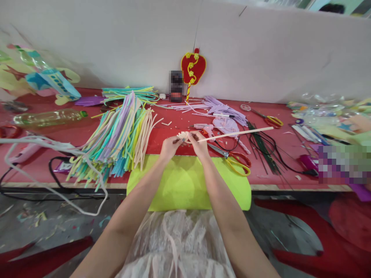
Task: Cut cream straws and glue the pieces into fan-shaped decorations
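**Over the red table, two hands on a cream foam coil**

Above the near edge of the red table (179,127), the left hand (169,146) and the right hand (199,143) meet, fingers pinched narrow around a small cream foam coil (182,136) held between them. From the right hand a long cream strip (237,134) runs out to the right, slightly raised at its far end; it seems joined to the coil, though the joint is hidden by the fingers.

Just below both wrists lies a lime-green foam sheet (188,181), draped over the table's front edge. To the left of the left hand sits a thick heap of pastel foam strips (116,135), fanned toward the edge. Just right of the right hand lie scissors with yellow and red handles (236,160), near a bundle of dark green wires (261,144). Beyond the hands, against the white wall, stands a red heart-shaped ornament (193,67) on a striped stick. Farther right, another pair of scissors (271,120) lies well apart.
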Motion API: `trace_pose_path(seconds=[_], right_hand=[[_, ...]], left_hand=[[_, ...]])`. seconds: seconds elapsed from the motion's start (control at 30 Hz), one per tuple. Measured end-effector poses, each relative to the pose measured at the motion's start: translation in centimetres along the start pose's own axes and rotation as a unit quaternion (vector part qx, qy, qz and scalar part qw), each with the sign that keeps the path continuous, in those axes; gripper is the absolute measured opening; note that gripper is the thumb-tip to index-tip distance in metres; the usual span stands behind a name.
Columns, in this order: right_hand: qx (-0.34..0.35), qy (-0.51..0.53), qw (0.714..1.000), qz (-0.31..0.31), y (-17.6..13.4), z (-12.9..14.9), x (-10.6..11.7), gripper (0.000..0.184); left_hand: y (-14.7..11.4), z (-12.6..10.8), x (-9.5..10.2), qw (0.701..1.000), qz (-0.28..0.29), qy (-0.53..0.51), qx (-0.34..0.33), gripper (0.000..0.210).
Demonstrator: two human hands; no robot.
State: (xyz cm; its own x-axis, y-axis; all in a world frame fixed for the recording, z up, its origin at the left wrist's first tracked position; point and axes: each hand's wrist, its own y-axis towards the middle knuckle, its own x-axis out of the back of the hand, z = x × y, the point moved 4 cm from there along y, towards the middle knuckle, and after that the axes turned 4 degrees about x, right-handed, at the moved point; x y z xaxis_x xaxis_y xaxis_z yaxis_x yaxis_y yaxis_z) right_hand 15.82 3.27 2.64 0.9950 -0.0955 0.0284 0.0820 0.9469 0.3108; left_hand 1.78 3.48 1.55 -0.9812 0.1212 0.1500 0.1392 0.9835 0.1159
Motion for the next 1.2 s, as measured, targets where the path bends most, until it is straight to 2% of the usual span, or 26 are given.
trace_pose_path(seconds=[0.17, 0.93, 1.2], right_hand=[[-0.002, 0.006, 1.000, 0.000, -0.02, 0.06, 0.01, 0.031], [-0.043, 0.058, 0.997, 0.032, -0.36, 0.23, -0.06, 0.031], [-0.059, 0.053, 0.997, 0.016, -0.43, 0.47, -0.11, 0.032]], left_hand=[[-0.13, -0.28, 0.14, 1.000, -0.006, 0.026, 0.004, 0.019], [-0.17, -0.43, 0.39, 1.000, -0.008, 0.026, 0.000, 0.018], [-0.21, -0.18, 0.58, 0.999, -0.023, 0.042, -0.015, 0.021]])
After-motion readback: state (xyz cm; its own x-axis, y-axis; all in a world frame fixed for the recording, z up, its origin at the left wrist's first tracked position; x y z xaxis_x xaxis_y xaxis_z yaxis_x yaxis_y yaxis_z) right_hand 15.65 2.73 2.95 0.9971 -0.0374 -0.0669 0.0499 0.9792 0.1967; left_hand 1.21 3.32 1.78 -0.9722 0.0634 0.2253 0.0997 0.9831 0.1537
